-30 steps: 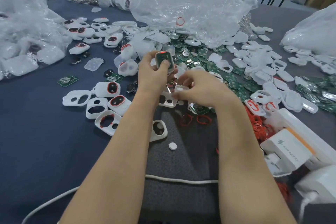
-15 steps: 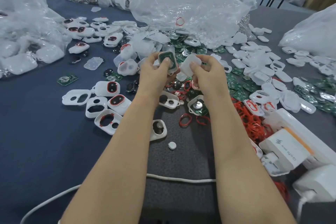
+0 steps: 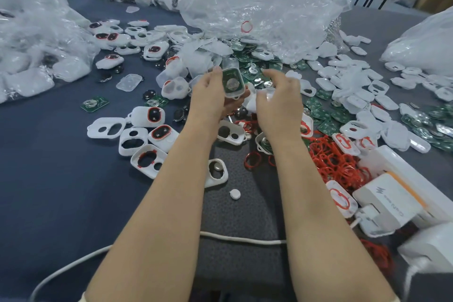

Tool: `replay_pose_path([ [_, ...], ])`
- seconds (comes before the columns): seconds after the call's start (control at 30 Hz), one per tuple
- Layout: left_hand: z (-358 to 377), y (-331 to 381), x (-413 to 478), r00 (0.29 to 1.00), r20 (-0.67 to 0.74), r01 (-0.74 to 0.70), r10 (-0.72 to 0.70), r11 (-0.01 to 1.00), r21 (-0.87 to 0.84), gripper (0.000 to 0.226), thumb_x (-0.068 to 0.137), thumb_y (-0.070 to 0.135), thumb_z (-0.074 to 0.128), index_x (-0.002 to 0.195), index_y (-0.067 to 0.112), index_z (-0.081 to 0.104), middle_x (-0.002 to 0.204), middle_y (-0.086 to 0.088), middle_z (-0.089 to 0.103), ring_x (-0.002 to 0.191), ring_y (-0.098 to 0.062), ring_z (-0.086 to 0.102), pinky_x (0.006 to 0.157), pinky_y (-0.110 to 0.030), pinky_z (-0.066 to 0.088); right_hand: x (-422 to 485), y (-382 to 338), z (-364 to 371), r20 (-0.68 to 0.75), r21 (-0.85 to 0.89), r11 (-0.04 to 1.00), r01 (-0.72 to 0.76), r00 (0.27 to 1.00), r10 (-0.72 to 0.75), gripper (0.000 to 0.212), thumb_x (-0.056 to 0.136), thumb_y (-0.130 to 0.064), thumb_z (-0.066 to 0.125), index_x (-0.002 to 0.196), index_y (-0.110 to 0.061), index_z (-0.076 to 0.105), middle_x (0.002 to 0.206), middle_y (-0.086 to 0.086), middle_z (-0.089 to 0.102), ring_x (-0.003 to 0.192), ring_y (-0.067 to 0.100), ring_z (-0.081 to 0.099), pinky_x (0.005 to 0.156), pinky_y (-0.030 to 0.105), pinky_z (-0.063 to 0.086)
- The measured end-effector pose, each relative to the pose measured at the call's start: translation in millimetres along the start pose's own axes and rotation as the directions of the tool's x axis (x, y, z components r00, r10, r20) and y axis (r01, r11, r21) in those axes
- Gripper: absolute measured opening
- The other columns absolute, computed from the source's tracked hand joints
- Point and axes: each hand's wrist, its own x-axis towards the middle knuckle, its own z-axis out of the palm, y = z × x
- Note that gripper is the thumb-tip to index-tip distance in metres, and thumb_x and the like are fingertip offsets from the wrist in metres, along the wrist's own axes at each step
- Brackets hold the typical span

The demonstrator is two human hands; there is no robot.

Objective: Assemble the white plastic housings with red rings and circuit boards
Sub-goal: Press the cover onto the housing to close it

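Since the frame half a second back, the right hand (image 3: pixel 279 105) has come away a little, lower and to the right, so the pale cover piece (image 3: pixel 266 94) it carries is no longer up against the white housing (image 3: pixel 236 94) in the left hand (image 3: pixel 208 98), which has hardly shifted. Closest to the person, a white cable (image 3: pixel 242 239) runs across a dark textured mat (image 3: pixel 240 208) beneath both bare forearms, and a white charger block (image 3: pixel 389 201) sits off to the right. Just beyond the cable lies a small white round button (image 3: pixel 234 194), and near it an open shell (image 3: pixel 217 172) with a silver disc showing through. Right of the mat a heap of loose red rings (image 3: pixel 335 162) sprawls over the dark blue tablecloth (image 3: pixel 49 179); to the left lie several empty shells (image 3: pixel 107 128), some with a red ring fitted. Further on, the left hand pinches the white housing between thumb and fingers, open side toward the camera, with a green circuit board (image 3: pixel 230 74) and a round silver cell seated inside. The right hand's fingers curl round the cover piece, which is too blurred to make out its shape; it sits just beside the housing with a gap between them. Behind the hands lies a spread of green boards (image 3: pixel 247 72) and white covers, and crumpled clear plastic bags (image 3: pixel 257 7) rise at the far side.
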Motion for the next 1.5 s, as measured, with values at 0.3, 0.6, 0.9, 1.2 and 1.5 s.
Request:
replay_pose_path([
  [0.3, 2, 1, 0, 1.0, 0.023, 0.006, -0.007, 0.999, 0.047, 0.041, 0.105, 0.038, 0.032, 0.089, 0.014, 0.061, 0.082, -0.011, 0.069, 0.067, -0.019, 0.068, 0.051, -0.024, 0.054, -5, -16, 6, -0.008, 0.025, 0.986, 0.167, 0.986, -0.167, 0.023, 0.085, -0.027, 0.07, 0.104, -0.012, 0.069, 0.107, 0.006, 0.056, 0.106, 0.021, 0.051, 0.077, 0.017, 0.029],
  [0.6, 1, -6, 6, 1.0, 0.031, -0.009, 0.004, 0.984, 0.176, 0.04, 0.102, 0.046, 0.033, 0.101, 0.018, 0.06, 0.073, -0.003, 0.071, 0.062, -0.014, 0.07, 0.057, -0.025, 0.053, -7, -15, 14, -0.032, 0.006, 0.991, 0.136, 0.99, -0.136, 0.021, 0.083, -0.025, 0.07, 0.095, -0.01, 0.062, 0.101, 0.007, 0.057, 0.099, 0.023, 0.05, 0.072, 0.02, 0.025],
  [0.9, 2, -8, 8, 1.0, 0.023, -0.008, 0.004, 0.984, 0.18, 0.041, 0.101, 0.049, 0.032, 0.106, 0.02, 0.06, 0.092, -0.009, 0.069, 0.066, -0.014, 0.072, 0.054, -0.023, 0.052, -6, -16, 15, -0.034, 0.029, 0.994, 0.105, 0.994, -0.104, 0.02, 0.084, -0.025, 0.068, 0.095, -0.009, 0.062, 0.102, 0.006, 0.057, 0.101, 0.022, 0.05, 0.074, 0.018, 0.024],
  [1.2, 2, -4, -3, 0.995, 0.039, -0.099, 0.093, 0.972, 0.213, 0.008, 0.099, 0.022, 0.051, 0.096, 0.023, 0.058, 0.058, 0.012, 0.067, 0.058, -0.002, 0.065, 0.055, -0.021, 0.054, -8, -18, 17, -0.029, 0.028, 0.995, 0.1, 0.995, -0.099, 0.02, 0.086, -0.027, 0.066, 0.096, -0.01, 0.064, 0.096, 0.001, 0.051, 0.095, 0.021, 0.051, 0.069, 0.021, 0.027],
  [1.5, -3, 3, -4, 0.986, -0.04, -0.154, 0.16, 0.981, 0.116, 0.015, 0.096, -0.001, 0.051, 0.094, 0.013, 0.049, 0.089, -0.014, 0.064, 0.056, -0.012, 0.069, 0.056, -0.023, 0.057, 1, -18, -13, 0.01, 0.114, 0.986, 0.12, 0.992, -0.122, 0.024, 0.089, -0.007, 0.055, 0.11, -0.013, 0.067, 0.102, 0.004, 0.064, 0.085, 0.011, 0.055, 0.082, 0.022, 0.045],
])
